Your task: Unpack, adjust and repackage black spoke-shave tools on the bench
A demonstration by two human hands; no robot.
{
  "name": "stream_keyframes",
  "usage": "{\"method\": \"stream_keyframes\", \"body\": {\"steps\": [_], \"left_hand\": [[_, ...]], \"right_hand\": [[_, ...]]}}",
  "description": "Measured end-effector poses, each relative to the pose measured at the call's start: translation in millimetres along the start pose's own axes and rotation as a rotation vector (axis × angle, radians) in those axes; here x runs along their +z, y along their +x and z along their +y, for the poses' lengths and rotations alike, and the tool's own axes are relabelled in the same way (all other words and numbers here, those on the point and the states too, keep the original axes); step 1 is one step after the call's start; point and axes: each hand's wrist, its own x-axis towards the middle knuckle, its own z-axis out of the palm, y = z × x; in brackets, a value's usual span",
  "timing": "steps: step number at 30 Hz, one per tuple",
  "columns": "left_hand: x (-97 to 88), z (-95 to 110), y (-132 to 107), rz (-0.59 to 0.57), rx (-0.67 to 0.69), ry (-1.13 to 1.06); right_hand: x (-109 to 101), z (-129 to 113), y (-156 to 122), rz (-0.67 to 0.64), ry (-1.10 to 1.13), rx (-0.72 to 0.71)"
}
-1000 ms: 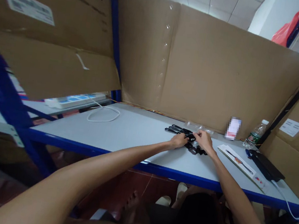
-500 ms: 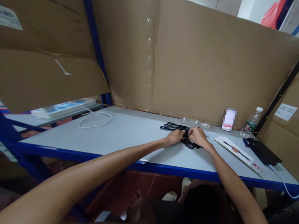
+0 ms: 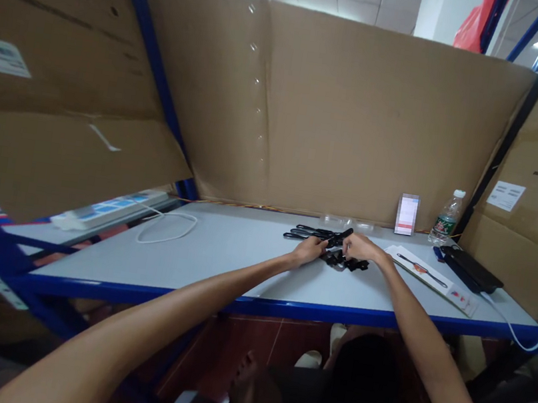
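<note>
Several black looped straps (image 3: 302,231) lie side by side on the grey-white table (image 3: 236,250), their ends pointing left. My left hand (image 3: 309,251) is closed on one black strap (image 3: 342,237), whose end tilts up to the right. Close by, my right hand (image 3: 360,247) has its fingers curled in a pinch beside that strap; what is between them, if anything, is hidden. Under both hands sits a small heap of black pieces (image 3: 358,265), too small to make out.
Behind stand clear plastic pieces (image 3: 346,224), a phone (image 3: 406,215) and a water bottle (image 3: 447,218). To the right lie a flat package (image 3: 432,280) picturing a strap and a black case (image 3: 471,269) with a white cable. Cardboard (image 3: 337,117) walls the table; a white cable (image 3: 167,240) lies left.
My right hand has drawn slightly away from my left, and the black strap's end now shows raised between them. The whole view has shifted a little.
</note>
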Motion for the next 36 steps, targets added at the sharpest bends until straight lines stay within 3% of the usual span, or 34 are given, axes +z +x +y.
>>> {"method": "stream_keyframes", "body": {"steps": [4, 10, 14, 18, 23, 28, 36], "left_hand": [[-16.0, -1.2, -2.8, 0.060, 0.056, 0.095], [-73.0, -25.3, -16.6, -0.034, 0.209, 0.372], [-89.1, -47.9, -25.8, 0.005, 0.223, 0.438], [-92.1, -55.9, -20.0, 0.006, 0.245, 0.396], [-92.4, -39.9, 9.8, -0.041, 0.320, 0.334], [-73.6, -28.2, 33.0, -0.055, 0.306, 0.367], [-55.1, -35.4, 52.0, 0.019, 0.226, 0.574]], "right_hand": [[-6.2, 5.9, -1.1, 0.040, 0.066, 0.018], [-17.6, 10.9, -0.9, 0.455, 0.064, 0.234], [-15.7, 13.1, 1.0, 0.559, 0.025, 0.313], [-12.3, 14.9, 3.0, 0.550, 0.011, 0.349], [-11.7, 18.0, 5.2, 0.557, 0.011, 0.384], [-7.1, 21.4, 9.2, 0.538, -0.034, 0.389], [-2.8, 19.0, 10.2, 0.499, -0.078, 0.366]]}}
